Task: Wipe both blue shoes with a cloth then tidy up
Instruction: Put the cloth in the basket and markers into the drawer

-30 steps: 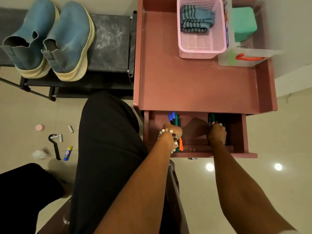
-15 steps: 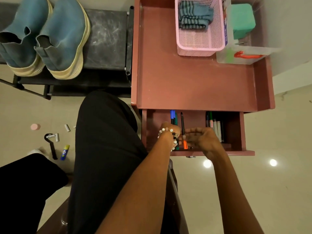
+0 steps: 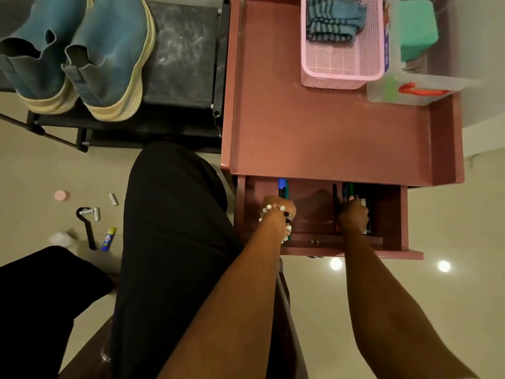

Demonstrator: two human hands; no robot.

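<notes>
1. Head view: your left hand (image 3: pixel 278 207) is curled on a bunch of pens (image 3: pixel 282 187) at the left end of the open drawer (image 3: pixel 388 214). Your right hand (image 3: pixel 353 218) is down among the markers (image 3: pixel 355 195) at the right; its fingers are hidden, so I cannot tell whether it grips any.
2. Judging by this, you are sorting pens as part of tidying, each hand on its own group.
3. The two blue shoes (image 3: pixel 82 50) stand side by side on the black rack (image 3: pixel 180 50), well apart from both hands.
4. The cloth (image 3: pixel 332 23) lies folded in the pink basket (image 3: pixel 341 75) at the far side of the counter (image 3: pixel 314 132).
5. The counter's raised rim overhangs the back of the drawer, so lift pens toward you. Bare drawer floor lies between your hands.
</notes>
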